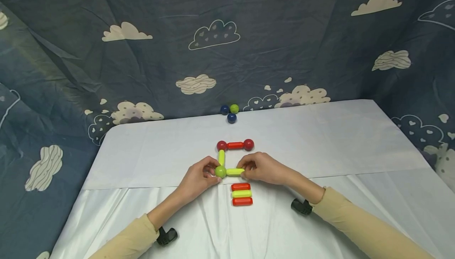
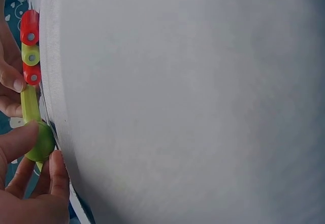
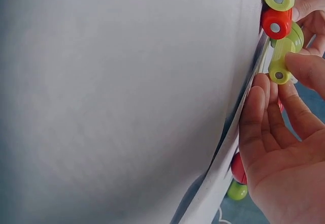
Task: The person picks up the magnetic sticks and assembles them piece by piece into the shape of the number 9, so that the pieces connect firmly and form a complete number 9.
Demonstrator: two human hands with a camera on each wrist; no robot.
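Observation:
With thumb and fingers, my left hand [image 1: 199, 178] grips a green ball [image 1: 220, 171] on the white table. A yellow-green magnetic rod [image 1: 232, 171] runs rightward from that ball, and my right hand [image 1: 264, 168] pinches its far end. Seen from the right wrist, the rod's [image 3: 281, 64] end shows a grey metal disc, with the thumb and fingers around it. Another yellow-green rod [image 1: 222, 158] goes from the green ball back to a red ball [image 1: 222, 145]. From there a red rod [image 1: 235, 145] leads right to a second red ball [image 1: 249, 145].
Just in front of the hands lie a red rod [image 1: 241, 186], a yellow-green rod [image 1: 241, 194] and another red rod [image 1: 242, 201], side by side. At the table's back edge sit two dark blue balls [image 1: 232, 118] and a green ball [image 1: 234, 108]. A cloud-patterned curtain [image 1: 213, 65] hangs behind.

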